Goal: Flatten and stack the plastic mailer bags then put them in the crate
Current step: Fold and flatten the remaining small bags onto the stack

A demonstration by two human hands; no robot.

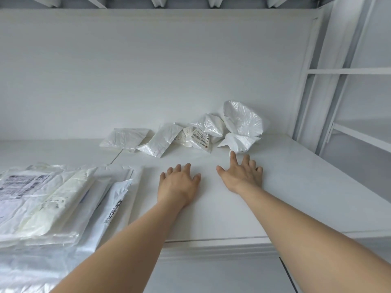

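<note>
Found left grip (179,183) palm down on the white counter (211,212), fingers straight and slightly spread, holding nothing. Found right grip (241,175) just beside it, likewise flat and empty, fingers fanned, forefinger stretched toward a crumpled mailer bag (239,141); could not tell contact from a near miss there.

Noted, nearest on the left, a stack of flattened mailer bags (48,204) lying on the counter and running off the left and bottom edges of the view, long axis heading away from the near edge and leaning somewhat rightward, with a barcode label (19,183) on the topmost bag and a line of print (113,210) along a lower bag's long side.

Saw, farther back against the wall (148,70), a row of unflattened bags: a squarish bag (124,138) at the left, then a longer bag (159,140) pointing from near-left to far-right, a labelled bag (200,139), and a puffed-up bag (243,119) at the right. Noted white shelving (349,70) beyond the counter's right end.
</note>
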